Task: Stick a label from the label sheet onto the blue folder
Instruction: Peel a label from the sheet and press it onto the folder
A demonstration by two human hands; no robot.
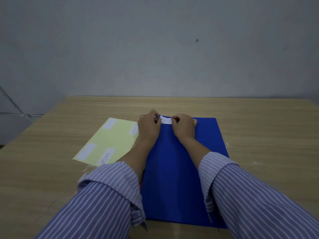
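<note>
A blue folder (176, 169) lies flat on the wooden table in front of me. Over its far edge I hold a small white label (166, 120) with "ASSET" written on it. My left hand (148, 128) pinches the label's left end and my right hand (183, 127) pinches its right end. The label bows slightly upward between my fingers. To the left of the folder lies the pale yellow label sheet (110, 140), carrying several white labels, one of them marked "ASSET". My left forearm crosses the sheet's near right corner.
The wooden table (51, 169) runs back to a plain grey wall. Its left edge slants away at the far left. My striped sleeves cover the folder's near corners.
</note>
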